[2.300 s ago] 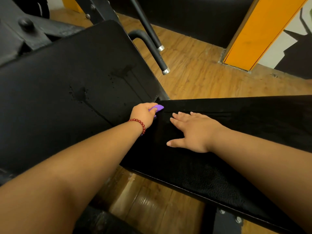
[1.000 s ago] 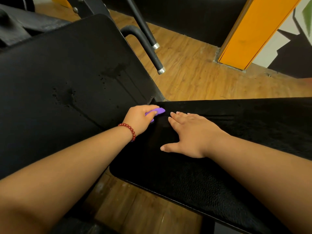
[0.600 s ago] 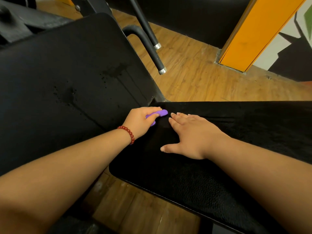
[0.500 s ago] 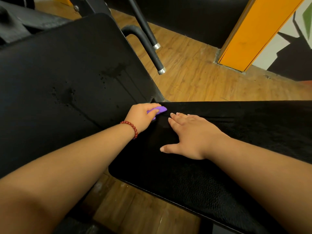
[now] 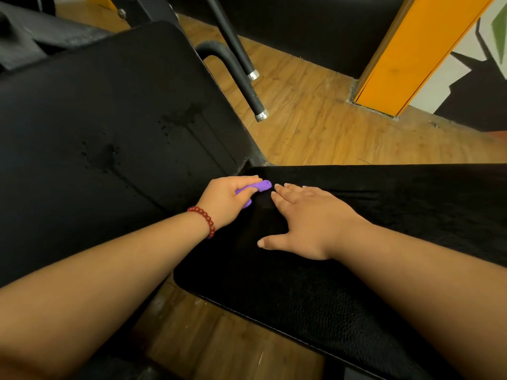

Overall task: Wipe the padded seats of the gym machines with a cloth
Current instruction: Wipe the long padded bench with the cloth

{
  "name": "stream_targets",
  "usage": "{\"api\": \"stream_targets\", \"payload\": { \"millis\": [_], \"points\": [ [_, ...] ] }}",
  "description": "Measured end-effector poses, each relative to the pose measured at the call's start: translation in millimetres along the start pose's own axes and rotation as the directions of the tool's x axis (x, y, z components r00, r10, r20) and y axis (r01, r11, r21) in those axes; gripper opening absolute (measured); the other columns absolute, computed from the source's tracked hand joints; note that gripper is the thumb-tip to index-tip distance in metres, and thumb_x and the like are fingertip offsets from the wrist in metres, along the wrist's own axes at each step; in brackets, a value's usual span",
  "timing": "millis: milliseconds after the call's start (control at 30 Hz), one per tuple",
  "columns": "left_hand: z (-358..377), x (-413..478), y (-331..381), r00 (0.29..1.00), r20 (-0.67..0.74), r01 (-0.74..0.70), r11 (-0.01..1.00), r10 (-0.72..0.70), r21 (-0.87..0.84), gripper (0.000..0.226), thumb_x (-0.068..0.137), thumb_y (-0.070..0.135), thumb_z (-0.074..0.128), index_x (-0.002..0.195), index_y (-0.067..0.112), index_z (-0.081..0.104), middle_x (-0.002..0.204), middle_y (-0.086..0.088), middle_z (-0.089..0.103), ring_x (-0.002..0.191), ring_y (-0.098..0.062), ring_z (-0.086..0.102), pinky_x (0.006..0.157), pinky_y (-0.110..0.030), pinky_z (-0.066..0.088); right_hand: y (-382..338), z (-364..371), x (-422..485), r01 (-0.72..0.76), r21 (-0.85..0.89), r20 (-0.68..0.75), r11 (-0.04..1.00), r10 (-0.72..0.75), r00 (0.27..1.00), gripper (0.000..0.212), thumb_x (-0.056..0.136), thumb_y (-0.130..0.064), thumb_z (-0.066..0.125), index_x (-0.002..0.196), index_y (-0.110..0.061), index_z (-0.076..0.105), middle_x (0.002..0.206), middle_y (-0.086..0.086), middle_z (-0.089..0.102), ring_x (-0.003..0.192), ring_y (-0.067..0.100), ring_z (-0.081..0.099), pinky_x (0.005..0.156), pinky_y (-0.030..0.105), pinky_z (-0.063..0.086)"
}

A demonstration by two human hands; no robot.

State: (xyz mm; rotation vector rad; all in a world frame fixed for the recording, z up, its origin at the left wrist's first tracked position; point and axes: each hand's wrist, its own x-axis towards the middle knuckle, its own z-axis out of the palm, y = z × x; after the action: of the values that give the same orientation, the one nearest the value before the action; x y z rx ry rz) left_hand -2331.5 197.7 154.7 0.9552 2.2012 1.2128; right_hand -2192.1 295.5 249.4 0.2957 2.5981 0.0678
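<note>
A black padded seat (image 5: 288,294) runs from the centre to the right. On it lies a black cloth (image 5: 411,196), hard to tell from the pad. My right hand (image 5: 304,218) presses flat on the cloth with fingers spread. My left hand (image 5: 227,198), with a red bead bracelet at the wrist, grips a small purple object (image 5: 260,186) at the seat's far-left corner, next to my right fingertips. A larger tilted black back pad (image 5: 96,138) with dark wet marks fills the left.
Two black handle bars (image 5: 247,86) with silver end caps jut out behind the back pad. An orange pillar (image 5: 406,53) stands at the back right on the wooden floor (image 5: 329,133). Black machine frame parts (image 5: 33,37) sit at the top left.
My left hand with the purple object shifts slightly back and forth at the seat's corner. My right hand stays flat on the cloth. The view has shifted a little.
</note>
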Motion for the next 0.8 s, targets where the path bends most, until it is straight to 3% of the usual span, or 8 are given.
{"api": "stream_targets", "payload": {
  "millis": [100, 233, 300, 367, 500, 567, 667, 800],
  "points": [
    [-1, 19, 9, 1.000, -0.015, 0.015, 0.998, -0.014, 0.054, 0.034, 0.099, 0.021, 0.053, 0.132, 0.023, 0.059, 0.130, 0.008, 0.060, 0.080, 0.013, 0.050, 0.068, 0.008, 0.032, 0, 1, 0, -0.007, 0.006, 0.004, 1.000, 0.007, 1.000, 0.101, 0.082, -0.080, 0.033, 0.155, -0.017, 0.003, 0.163, 0.001, -0.003, 0.149, 0.015, -0.004, 0.121, 0.034, 0.002],
    [3, 42, 22, 0.998, -0.052, 0.040, 0.995, -0.036, 0.089, 0.032, 0.100, 0.020, 0.051, 0.130, 0.020, 0.061, 0.132, 0.002, 0.060, 0.107, -0.003, 0.055, 0.091, -0.010, 0.033, 2, 1, 1, 0.000, 0.001, 0.005, 1.000, 0.000, 1.000, 0.102, 0.081, -0.082, 0.032, 0.155, -0.018, 0.003, 0.163, 0.001, -0.003, 0.150, 0.016, -0.002, 0.121, 0.035, 0.003],
    [4, 37, 22, 0.999, -0.025, 0.032, 0.998, -0.030, 0.060, 0.032, 0.099, 0.020, 0.051, 0.130, 0.023, 0.061, 0.129, 0.005, 0.061, 0.101, -0.004, 0.060, 0.096, -0.017, 0.041, 3, 1, 2, 0.004, 0.000, 0.011, 1.000, -0.004, 1.000, 0.101, 0.082, -0.082, 0.032, 0.155, -0.018, 0.003, 0.163, 0.001, -0.003, 0.150, 0.016, -0.002, 0.121, 0.035, 0.003],
    [1, 22, 17, 1.000, 0.014, 0.000, 0.999, -0.001, 0.046, 0.033, 0.099, 0.020, 0.053, 0.130, 0.026, 0.060, 0.122, 0.011, 0.061, 0.090, 0.002, 0.060, 0.092, -0.018, 0.046, 2, 0, 1, 0.006, -0.001, 0.015, 1.000, -0.006, 1.000, 0.101, 0.082, -0.081, 0.032, 0.155, -0.018, 0.003, 0.163, 0.001, -0.002, 0.149, 0.016, -0.002, 0.121, 0.035, 0.003],
    [1, 4, 4, 0.994, 0.012, -0.110, 0.992, 0.109, 0.068, 0.033, 0.098, 0.017, 0.054, 0.129, 0.023, 0.061, 0.128, 0.011, 0.060, 0.112, 0.002, 0.054, 0.101, -0.016, 0.042, 0, 0, 2, 0.002, 0.003, 0.006, 1.000, -0.002, 1.000, 0.100, 0.083, -0.080, 0.032, 0.155, -0.017, 0.003, 0.163, 0.001, -0.002, 0.149, 0.016, -0.002, 0.120, 0.034, 0.002],
    [4, 10, 9, 0.993, -0.019, -0.115, 0.989, 0.118, 0.093, 0.032, 0.098, 0.019, 0.054, 0.129, 0.023, 0.061, 0.127, 0.011, 0.060, 0.102, 0.003, 0.057, 0.094, -0.011, 0.043, 0, 0, 2, 0.000, 0.001, 0.002, 1.000, 0.000, 1.000, 0.101, 0.083, -0.081, 0.032, 0.155, -0.017, 0.003, 0.163, 0.001, -0.002, 0.149, 0.016, -0.002, 0.120, 0.034, 0.002],
    [6, 33, 28, 0.998, -0.006, -0.057, 0.996, 0.058, 0.071, 0.029, 0.099, 0.019, 0.052, 0.125, 0.026, 0.064, 0.107, 0.017, 0.055, 0.074, 0.007, 0.055, 0.069, 0.000, 0.040, 0, 0, 1, -0.003, 0.001, 0.001, 1.000, 0.003, 1.000, 0.101, 0.083, -0.081, 0.032, 0.155, -0.017, 0.003, 0.163, 0.001, -0.003, 0.149, 0.015, -0.003, 0.120, 0.033, 0.002],
    [9, 45, 34, 0.999, 0.009, -0.043, 0.998, 0.043, 0.046, 0.030, 0.100, 0.019, 0.050, 0.126, 0.024, 0.064, 0.117, 0.010, 0.062, 0.080, 0.004, 0.054, 0.064, 0.003, 0.038, 1, 0, 2, -0.002, 0.006, 0.001, 1.000, 0.002, 1.000, 0.101, 0.083, -0.081, 0.033, 0.155, -0.017, 0.003, 0.163, 0.001, -0.003, 0.149, 0.015, -0.003, 0.120, 0.034, 0.002]
  ]
}}
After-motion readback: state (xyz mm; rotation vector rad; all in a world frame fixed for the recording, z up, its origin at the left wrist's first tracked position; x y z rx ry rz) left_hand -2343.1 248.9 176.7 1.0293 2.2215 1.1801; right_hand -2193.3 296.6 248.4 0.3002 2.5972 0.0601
